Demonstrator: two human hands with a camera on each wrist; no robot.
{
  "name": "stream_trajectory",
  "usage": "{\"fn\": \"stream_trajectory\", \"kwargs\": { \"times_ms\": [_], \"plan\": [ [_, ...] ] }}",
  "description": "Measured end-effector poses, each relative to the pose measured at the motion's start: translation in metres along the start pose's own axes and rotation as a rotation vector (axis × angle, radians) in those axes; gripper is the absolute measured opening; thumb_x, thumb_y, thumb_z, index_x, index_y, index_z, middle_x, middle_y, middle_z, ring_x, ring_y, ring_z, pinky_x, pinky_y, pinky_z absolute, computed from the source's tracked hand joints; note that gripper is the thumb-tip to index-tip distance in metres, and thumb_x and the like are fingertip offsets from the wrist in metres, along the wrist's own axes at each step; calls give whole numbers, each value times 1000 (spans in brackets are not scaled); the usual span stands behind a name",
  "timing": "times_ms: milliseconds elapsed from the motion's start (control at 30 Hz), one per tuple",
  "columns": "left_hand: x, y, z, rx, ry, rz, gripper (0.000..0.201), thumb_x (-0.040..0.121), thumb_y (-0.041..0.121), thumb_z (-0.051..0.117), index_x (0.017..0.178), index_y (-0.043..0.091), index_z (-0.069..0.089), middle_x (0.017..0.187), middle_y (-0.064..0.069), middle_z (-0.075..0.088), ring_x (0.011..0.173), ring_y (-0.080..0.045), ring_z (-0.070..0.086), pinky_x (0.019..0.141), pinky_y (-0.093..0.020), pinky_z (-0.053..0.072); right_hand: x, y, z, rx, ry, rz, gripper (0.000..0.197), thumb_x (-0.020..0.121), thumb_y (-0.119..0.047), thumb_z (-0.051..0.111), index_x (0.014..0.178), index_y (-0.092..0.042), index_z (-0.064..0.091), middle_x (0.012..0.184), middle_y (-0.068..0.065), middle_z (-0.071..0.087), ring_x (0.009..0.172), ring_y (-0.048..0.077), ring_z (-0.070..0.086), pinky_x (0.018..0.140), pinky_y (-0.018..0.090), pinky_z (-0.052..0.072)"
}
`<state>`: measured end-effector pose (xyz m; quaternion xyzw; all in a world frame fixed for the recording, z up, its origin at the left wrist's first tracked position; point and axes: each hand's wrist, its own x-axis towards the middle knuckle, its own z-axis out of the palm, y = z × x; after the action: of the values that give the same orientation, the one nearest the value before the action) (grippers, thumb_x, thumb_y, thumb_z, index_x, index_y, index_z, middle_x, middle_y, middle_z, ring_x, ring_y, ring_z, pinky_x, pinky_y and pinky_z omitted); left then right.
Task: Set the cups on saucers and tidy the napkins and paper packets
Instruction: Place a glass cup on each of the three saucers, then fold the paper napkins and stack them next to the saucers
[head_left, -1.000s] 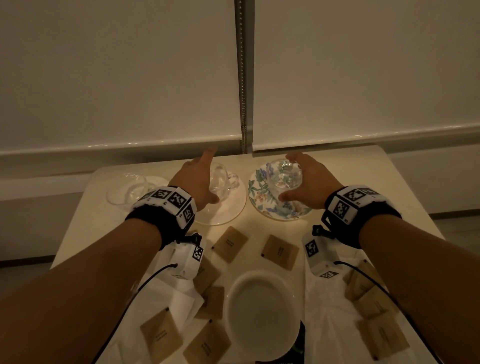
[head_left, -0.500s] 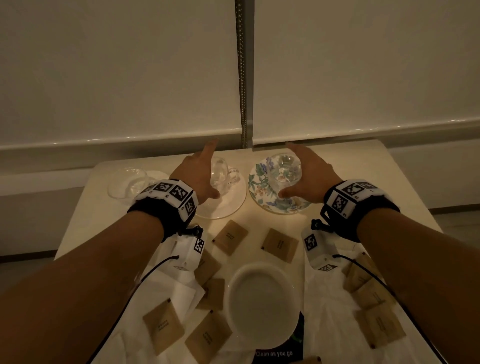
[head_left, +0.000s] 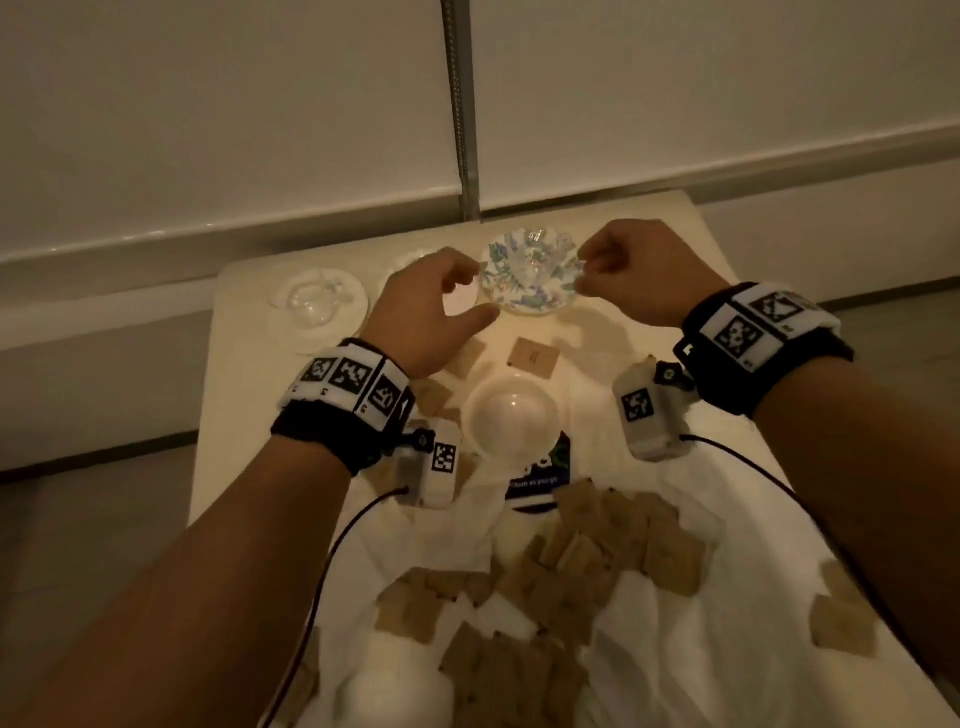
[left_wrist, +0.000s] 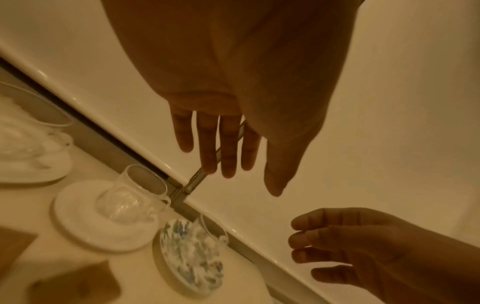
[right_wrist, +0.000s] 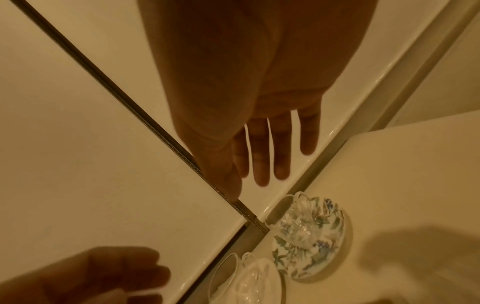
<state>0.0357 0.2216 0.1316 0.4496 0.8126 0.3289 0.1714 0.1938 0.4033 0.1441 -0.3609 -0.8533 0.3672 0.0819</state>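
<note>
Three glass cups are seen seated on saucers along the table's (head_left: 249, 332) far edge; the floral saucer (head_left: 530, 291) and its cup (right_wrist: 293, 214) lie just beyond both hands. The left hand (head_left: 426, 312) and right hand (head_left: 639, 270) are held loosely, fingers relaxed, nothing gripped. The packets (head_left: 582, 566), apparently heaped on the napkins (head_left: 691, 654) at the near edge, are best gathered into one stack before the napkins are squared.

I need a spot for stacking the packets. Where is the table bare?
Bare table lies right of the floral saucer, out to the edge. The near half is crowded: napkins strewn with brown packets and a white bowl.
</note>
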Motion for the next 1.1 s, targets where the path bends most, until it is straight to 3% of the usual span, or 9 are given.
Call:
{"fn": "stream_trajectory", "kwargs": {
  "times_ms": [200, 333, 433, 500, 567, 633, 767, 933, 1100],
  "plan": [
    [-106, -12, 45, -30, -183, -135, 35, 84, 34, 74, 114, 18, 62, 109, 6, 61, 93, -9, 57, 70, -12, 39, -112, 11, 49, 10, -177, 64, 18, 81, -27, 75, 95, -25, 64, 87, -9, 63, 80, 13, 60, 69, 26, 44],
    [-149, -41, 78, 52, -256, -292, 33, 85, 28, 73, 112, 12, 62, 113, -5, 64, 103, -22, 60, 90, -35, 49, -157, 39, 86, -52, -314, 150, 17, 83, -27, 74, 93, -23, 61, 99, -2, 63, 90, 16, 59, 75, 27, 47],
    [-162, -58, 90, 136, -275, -423, 40, 84, 31, 73, 118, 16, 59, 122, -5, 58, 111, -23, 55, 97, -40, 47, -173, 59, 100, -115, -375, 249, 19, 85, -33, 67, 102, -30, 59, 101, -5, 64, 93, 16, 61, 86, 36, 52],
    [-164, -65, 98, 207, -262, -469, 48, 81, 36, 74, 122, 20, 56, 126, -4, 52, 117, -25, 51, 98, -39, 45, -177, 67, 107, -167, -384, 252, 22, 86, -36, 61, 108, -34, 58, 95, -12, 62, 89, 10, 59, 79, 26, 49],
    [-163, -66, 105, 294, -252, -484, 58, 76, 44, 77, 126, 23, 54, 128, -4, 48, 120, -25, 47, 100, -39, 43, -177, 68, 115, -192, -369, 217, 23, 88, -31, 57, 112, -33, 57, 87, -18, 55, 74, -2, 50, 61, 12, 35],
    [-161, -66, 113, 354, -288, -483, 68, 71, 50, 78, 129, 25, 52, 128, -2, 46, 120, -25, 45, 100, -39, 42, -171, 66, 125, -180, -379, 186, 28, 88, -28, 57, 115, -31, 57, 89, -17, 55, 72, -3, 48, 55, 11, 28],
    [-168, -63, 129, 383, -327, -480, 69, 70, 47, 76, 130, 25, 51, 126, 0, 43, 113, -23, 44, 95, -37, 43, -162, 59, 152, -38, -409, 145, 39, 87, -19, 62, 126, -19, 56, 100, -3, 59, 92, 15, 56, 75, 24, 48],
    [-174, -67, 126, 332, -252, -459, 23, 86, 34, 63, 106, 24, 69, 119, -1, 54, 108, -24, 50, 91, -38, 43, -166, 54, 180, -26, -479, 120, 42, 89, -24, 61, 130, -25, 50, 109, -6, 59, 93, 11, 55, 83, 28, 50],
    [-176, -75, 120, 278, -217, -443, 20, 96, 29, 51, 103, 23, 68, 116, -2, 59, 107, -23, 55, 91, -41, 45, -173, 46, 190, -133, -417, 97, 49, 90, -29, 56, 137, -30, 39, 132, -3, 48, 115, 19, 53, 94, 41, 48]
  ]
}}
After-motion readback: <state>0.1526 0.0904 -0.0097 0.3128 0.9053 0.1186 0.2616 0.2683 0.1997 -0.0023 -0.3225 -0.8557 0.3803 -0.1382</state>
